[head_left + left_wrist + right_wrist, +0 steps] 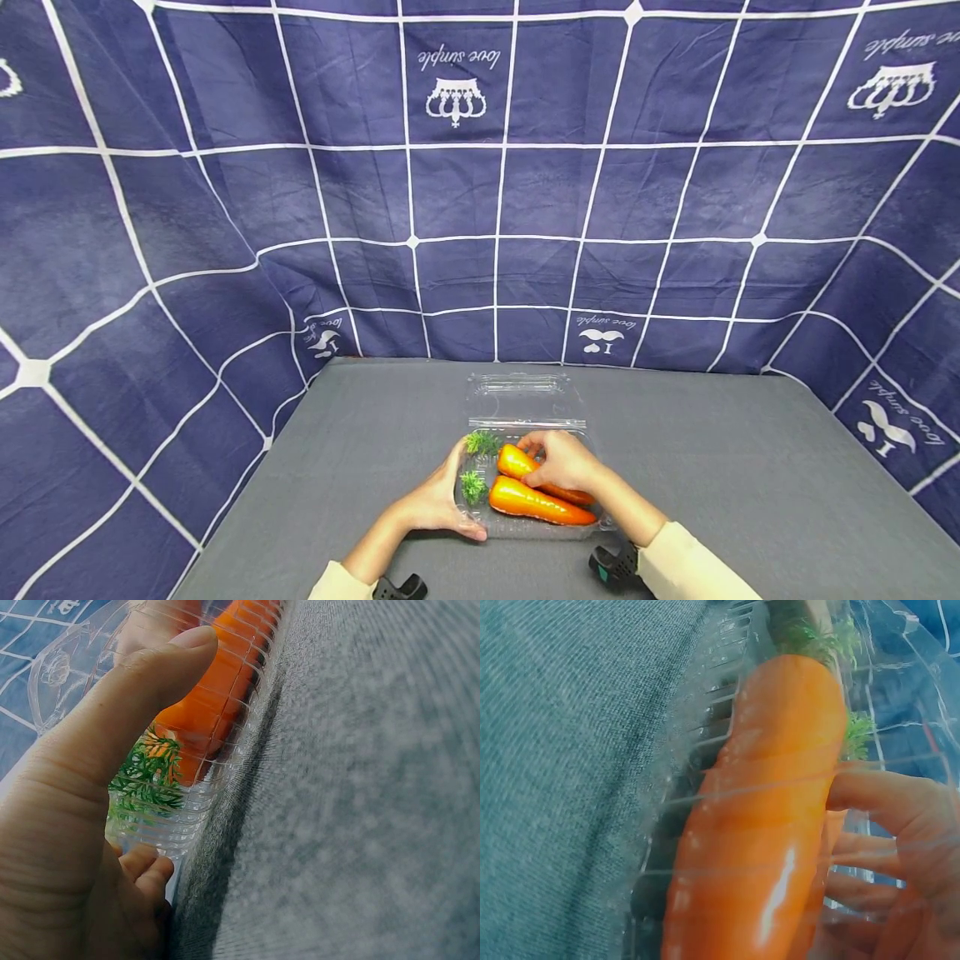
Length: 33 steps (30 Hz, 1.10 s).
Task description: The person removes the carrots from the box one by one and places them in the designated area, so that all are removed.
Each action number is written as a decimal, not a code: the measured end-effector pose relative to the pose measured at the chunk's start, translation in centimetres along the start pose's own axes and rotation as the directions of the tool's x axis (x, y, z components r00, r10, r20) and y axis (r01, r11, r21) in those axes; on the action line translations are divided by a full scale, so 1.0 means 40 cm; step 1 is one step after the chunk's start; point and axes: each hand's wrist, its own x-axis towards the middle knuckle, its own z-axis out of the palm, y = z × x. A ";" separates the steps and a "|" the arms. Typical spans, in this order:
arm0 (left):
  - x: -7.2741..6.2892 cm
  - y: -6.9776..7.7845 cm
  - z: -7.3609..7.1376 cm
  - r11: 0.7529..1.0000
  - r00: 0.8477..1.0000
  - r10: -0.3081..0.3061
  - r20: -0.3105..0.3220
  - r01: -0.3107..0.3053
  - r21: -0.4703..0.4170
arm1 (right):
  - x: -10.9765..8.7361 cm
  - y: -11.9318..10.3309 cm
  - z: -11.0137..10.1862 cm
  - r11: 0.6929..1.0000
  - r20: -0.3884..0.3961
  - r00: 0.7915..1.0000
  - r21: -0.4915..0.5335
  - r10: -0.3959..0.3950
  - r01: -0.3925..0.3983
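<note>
A clear plastic clamshell box [517, 531] sits on the table with its lid [525, 402] folded back, away from me. In it lie two toy carrots side by side, a rear carrot [513, 460] and a front carrot [534, 502], their green leafy tops [473, 487] at the left. My left hand [433, 500] grips the box's left end, the thumb along the near wall in the left wrist view. With thumb and fingers my right hand [564, 462] holds the rear carrot from above. In the right wrist view the front carrot [772, 802] partly hides those fingers.
Grey cloth [735, 483] covers the table. A navy curtain [570, 200] with white grid lines hangs behind it and along both sides. Black bands with devices [613, 565] are on both wrists, close to the tabletop.
</note>
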 end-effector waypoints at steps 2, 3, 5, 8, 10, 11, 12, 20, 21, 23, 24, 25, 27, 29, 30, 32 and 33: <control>0.002 0.001 0.000 1.000 1.000 0.004 -0.002 -0.004 0.001 | 0.001 -0.001 0.000 1.000 0.002 1.000 -0.023 0.005 -0.005; 0.003 0.002 0.000 1.000 1.000 0.006 -0.003 -0.006 0.002 | 0.000 0.000 -0.001 1.000 -0.002 1.000 -0.029 0.004 -0.004; 0.005 0.002 0.000 1.000 1.000 0.010 -0.005 -0.010 0.003 | -0.001 0.000 -0.002 0.999 -0.009 1.000 -0.035 0.004 -0.004; 0.006 0.002 0.001 1.000 1.000 0.009 -0.003 -0.009 0.002 | -0.004 0.003 -0.001 0.999 -0.021 1.000 -0.032 0.008 -0.009; 0.005 0.002 0.001 1.000 1.000 0.002 0.003 -0.002 0.001 | -0.006 0.004 -0.001 1.000 -0.025 0.999 -0.005 0.021 -0.021; 0.004 0.002 0.002 1.000 1.000 -0.004 0.005 0.004 0.004 | -0.007 0.005 -0.001 0.999 -0.031 0.999 0.020 0.026 -0.025; 0.004 0.002 0.002 1.000 1.000 -0.006 0.009 0.006 0.003 | -0.007 0.005 -0.001 0.998 -0.041 0.999 0.048 0.031 -0.029; -0.010 -0.007 -0.003 0.999 0.999 0.049 -0.003 -0.049 -0.002 | -0.004 0.001 -0.006 0.974 -0.125 0.992 0.226 0.030 -0.001; -0.013 -0.008 -0.003 0.999 0.999 0.050 -0.008 -0.050 0.002 | -0.003 0.000 -0.007 0.969 -0.135 0.990 0.246 0.036 -0.001; -0.016 -0.010 -0.003 0.999 0.999 0.044 -0.013 -0.044 0.009 | -0.003 0.001 -0.010 0.956 -0.164 0.985 0.294 0.061 -0.010; -0.016 -0.012 -0.002 0.999 0.999 0.041 -0.014 -0.041 0.014 | -0.005 0.001 -0.012 0.946 -0.181 0.980 0.324 0.078 -0.016; -0.016 -0.012 -0.001 0.999 0.999 0.038 -0.014 -0.037 0.018 | -0.006 0.002 -0.015 0.933 -0.197 0.975 0.358 0.098 -0.021; -0.013 -0.012 0.001 0.999 0.999 0.033 -0.015 -0.033 0.014 | -0.008 0.006 -0.022 0.901 -0.230 0.962 0.433 0.148 -0.035; -0.010 -0.010 0.002 0.999 0.999 0.032 -0.015 -0.032 0.005 | -0.011 0.011 -0.030 0.851 -0.246 0.946 0.522 0.209 -0.053; -0.008 -0.008 0.002 0.999 0.999 0.032 -0.014 -0.032 -0.003 | -0.012 0.013 -0.035 0.822 -0.252 0.937 0.566 0.241 -0.059; -0.005 -0.004 0.002 0.999 0.999 0.031 -0.014 -0.032 -0.015 | -0.014 0.018 -0.043 0.766 -0.264 0.915 0.639 0.307 -0.073; -0.004 -0.003 0.002 0.999 0.999 0.031 -0.012 -0.031 -0.018 | -0.016 0.019 -0.047 0.740 -0.269 0.902 0.668 0.336 -0.077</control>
